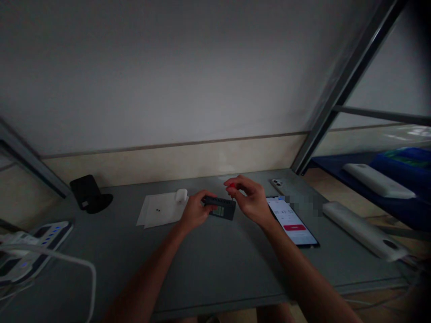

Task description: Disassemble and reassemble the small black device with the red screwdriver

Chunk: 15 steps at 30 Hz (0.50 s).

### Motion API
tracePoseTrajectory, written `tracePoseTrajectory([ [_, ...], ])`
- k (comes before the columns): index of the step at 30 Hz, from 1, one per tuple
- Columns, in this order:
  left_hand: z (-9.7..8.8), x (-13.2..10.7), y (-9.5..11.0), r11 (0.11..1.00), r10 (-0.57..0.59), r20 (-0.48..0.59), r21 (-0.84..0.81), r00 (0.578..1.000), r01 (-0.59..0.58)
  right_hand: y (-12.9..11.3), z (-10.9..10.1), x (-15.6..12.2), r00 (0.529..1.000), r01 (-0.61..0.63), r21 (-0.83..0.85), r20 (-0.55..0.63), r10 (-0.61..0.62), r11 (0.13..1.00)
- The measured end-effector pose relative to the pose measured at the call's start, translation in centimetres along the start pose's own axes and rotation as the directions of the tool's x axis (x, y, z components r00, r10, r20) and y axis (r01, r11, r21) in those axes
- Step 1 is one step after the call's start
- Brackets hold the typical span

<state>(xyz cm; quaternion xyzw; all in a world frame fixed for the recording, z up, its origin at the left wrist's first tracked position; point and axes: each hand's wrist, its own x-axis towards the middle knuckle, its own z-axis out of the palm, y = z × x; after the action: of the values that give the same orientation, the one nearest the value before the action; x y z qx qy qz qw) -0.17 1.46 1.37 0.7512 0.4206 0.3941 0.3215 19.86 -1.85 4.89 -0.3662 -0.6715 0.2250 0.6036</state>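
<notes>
Grey tabletop [215,273] lies below: my left hand [196,211] grips a black device [229,210]; near it, my right hand [252,200] pinches a red piece [231,185], which a loose pinch could drop.

Single head view. The camera is worn on the head and pointed forward and down over the surface [215,269], which is viewed obliquely from above its near edge. The left hand [195,211] and right hand [249,197] are framed just below centre, at a middling range; the forearms [292,264] are seen entering from the bottom. The upper part of the view is filled by the wall [168,89] behind. The sides are bounded partly by the left post [33,159] and right post [349,85], both shown slanted.
</notes>
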Motion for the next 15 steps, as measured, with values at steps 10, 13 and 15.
tracePoseTrajectory([
  [10, -0.07, 0.15, -0.92, 0.999, 0.044, 0.004, 0.023, 0.999, -0.044, -0.47, -0.62, 0.29, 0.998, 0.038, 0.023, 0.042, -0.039, 0.999],
  [13, -0.13, 0.17, -0.84, 0.999, 0.036, -0.001, 0.029, 0.999, -0.036, -0.49, -0.50, 0.27, 0.999, 0.019, 0.054, 0.043, -0.021, 0.998],
  [15, -0.17, 0.18, -0.68, 0.999, 0.028, -0.006, 0.037, 1.000, -0.028, -0.50, -0.46, 0.20, 0.996, -0.022, 0.137, 0.090, 0.010, 0.990],
])
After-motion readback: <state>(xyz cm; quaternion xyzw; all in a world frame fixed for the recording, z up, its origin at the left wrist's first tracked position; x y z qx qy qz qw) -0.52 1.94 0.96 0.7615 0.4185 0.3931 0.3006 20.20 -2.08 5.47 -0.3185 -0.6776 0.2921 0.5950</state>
